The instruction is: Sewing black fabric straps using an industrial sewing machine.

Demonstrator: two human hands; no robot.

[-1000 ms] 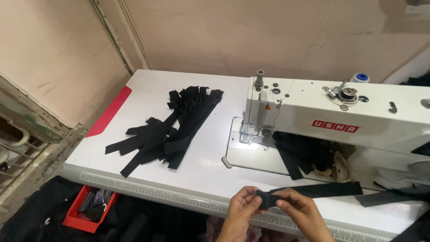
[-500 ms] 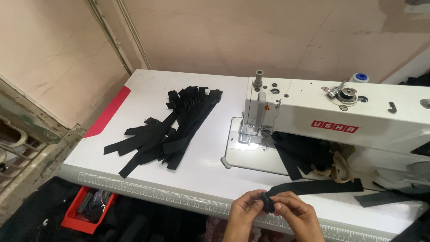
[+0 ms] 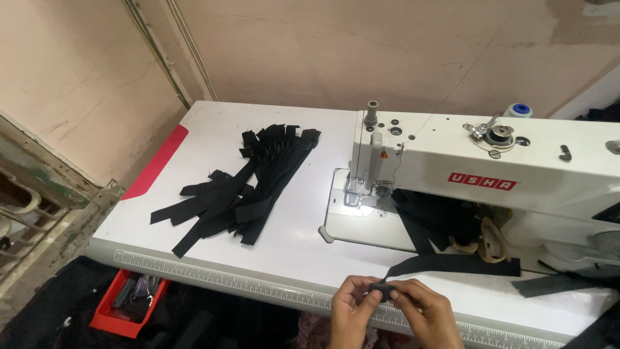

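- The white table [image 3: 213, 129] fills most of the view; a ruler strip is seen along its near edge, a red patch lies at its left edge, and its right end is cut off by the frame.
- A white sewing machine [image 3: 491, 161] is stood on the right half of the table; its right part is cut off, and the needle area is lit by a small lamp.
- A pile of black strips [image 3: 248, 187] is spread on the table left of the machine, well apart from the hands; single pieces cannot be counted.
- More black fabric [image 3: 433, 220] is bunched under the machine arm, largely hidden in shadow, and a pair of scissors [image 3: 487, 240] is partly hidden beside it.
- A black strap [image 3: 452, 265] is laid across the near table edge, from beside the machine base down to the hands.
- A red tray [image 3: 123, 305] is seen below the table at the left; its contents are hard to make out.
- The left hand [image 3: 352, 310] and the right hand [image 3: 423, 313] are brought together at the bottom edge, both pinched on the folded near end of the black strap; wrists are cut off.
- A blue-topped thread spool [image 3: 518, 110] is half hidden behind the machine.
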